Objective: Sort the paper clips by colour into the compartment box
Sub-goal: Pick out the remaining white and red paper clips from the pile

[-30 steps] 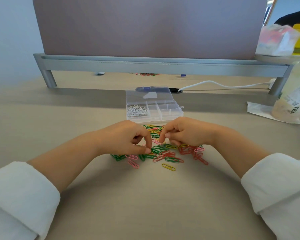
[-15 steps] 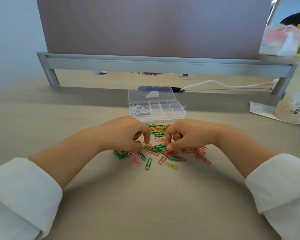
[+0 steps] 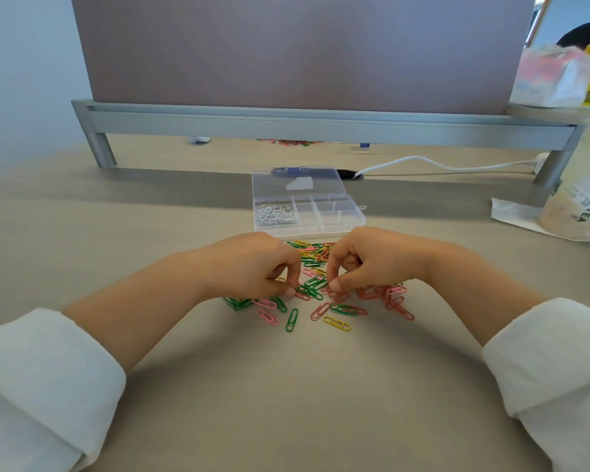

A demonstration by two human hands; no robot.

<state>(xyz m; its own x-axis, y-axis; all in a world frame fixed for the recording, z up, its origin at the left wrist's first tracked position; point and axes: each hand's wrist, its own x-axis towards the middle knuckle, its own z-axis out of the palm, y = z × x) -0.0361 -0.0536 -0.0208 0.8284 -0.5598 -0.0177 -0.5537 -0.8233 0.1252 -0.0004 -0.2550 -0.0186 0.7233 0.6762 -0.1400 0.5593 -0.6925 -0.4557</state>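
A loose pile of paper clips [image 3: 315, 287] in green, red, pink and yellow lies on the desk just in front of a clear compartment box [image 3: 341, 219]. White clips [image 3: 274, 214] fill the box's left compartment; its lid stands open behind. My left hand [image 3: 252, 267] rests on the pile's left side with thumb and forefinger pinched down among the clips. My right hand [image 3: 365, 260] does the same on the right side. Whether either pinch holds a clip is hidden by the fingers. A green clip [image 3: 291, 320] and a yellow clip [image 3: 336, 323] lie apart at the front.
A grey metal monitor riser [image 3: 321, 126] spans the back of the desk under a brown panel. A white cable [image 3: 440, 165] runs behind the box. A drink bottle [image 3: 579, 195] on a paper napkin stands at the right edge, with bags above it.
Both hands have shifted slightly within the pile, fingertips pressing lower. A green clip has been pushed out to the front of the pile since a second ago.
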